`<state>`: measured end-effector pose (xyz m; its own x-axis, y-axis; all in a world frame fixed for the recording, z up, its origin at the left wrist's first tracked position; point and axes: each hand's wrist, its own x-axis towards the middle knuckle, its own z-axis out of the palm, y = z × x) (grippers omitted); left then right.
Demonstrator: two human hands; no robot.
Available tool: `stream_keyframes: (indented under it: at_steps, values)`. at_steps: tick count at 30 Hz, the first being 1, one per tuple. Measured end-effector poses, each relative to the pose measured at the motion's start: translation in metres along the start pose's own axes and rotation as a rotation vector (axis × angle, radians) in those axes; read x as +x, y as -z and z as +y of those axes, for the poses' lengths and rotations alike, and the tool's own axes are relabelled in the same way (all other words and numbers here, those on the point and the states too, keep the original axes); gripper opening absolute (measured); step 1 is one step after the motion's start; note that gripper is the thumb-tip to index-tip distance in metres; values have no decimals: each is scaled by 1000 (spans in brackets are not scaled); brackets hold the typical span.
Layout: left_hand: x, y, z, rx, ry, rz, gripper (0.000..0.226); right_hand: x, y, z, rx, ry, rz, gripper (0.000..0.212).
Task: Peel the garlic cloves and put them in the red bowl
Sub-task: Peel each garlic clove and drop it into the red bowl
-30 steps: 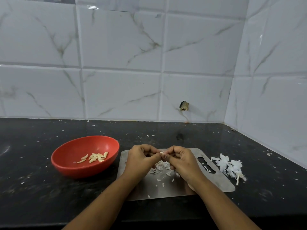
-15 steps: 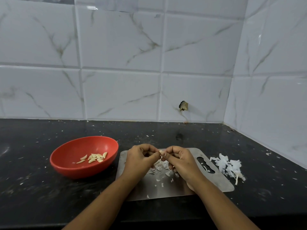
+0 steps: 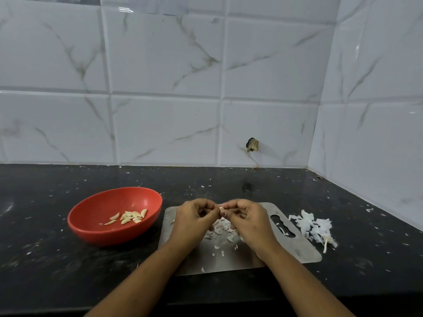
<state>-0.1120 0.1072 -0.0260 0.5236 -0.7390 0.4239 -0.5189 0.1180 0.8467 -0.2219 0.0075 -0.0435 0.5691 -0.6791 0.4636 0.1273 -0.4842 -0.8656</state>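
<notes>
Above a steel cutting board [image 3: 299,249], my left hand [image 3: 194,221] and my right hand [image 3: 248,219] meet fingertip to fingertip. Between them they pinch one small pale garlic clove [image 3: 221,208], mostly hidden by the fingers. Left of the board sits the red bowl [image 3: 91,227], holding several peeled cloves [image 3: 129,217]. Small flakes of garlic skin [image 3: 220,229] lie on the board under my hands.
A heap of white garlic skins [image 3: 312,226] lies on the black countertop [image 3: 45,259] just right of the board. White marble-look tiles [image 3: 164,131] close the back and the right side. Tiny skin flecks are scattered over the counter.
Both hands have stayed above the board with the clove between the fingertips; only the fingers have shifted slightly. The bowl and skins have not moved.
</notes>
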Motion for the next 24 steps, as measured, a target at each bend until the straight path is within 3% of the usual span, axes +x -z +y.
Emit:
stream_keyframes:
  at_steps: [15,24]
  values:
    - [7,-1,-14,95,17,69,6,3,0,5,56,-138,-30,9]
    - [5,-5,-20,241,-148,-30,12,2,-1,6,74,-72,-28,5]
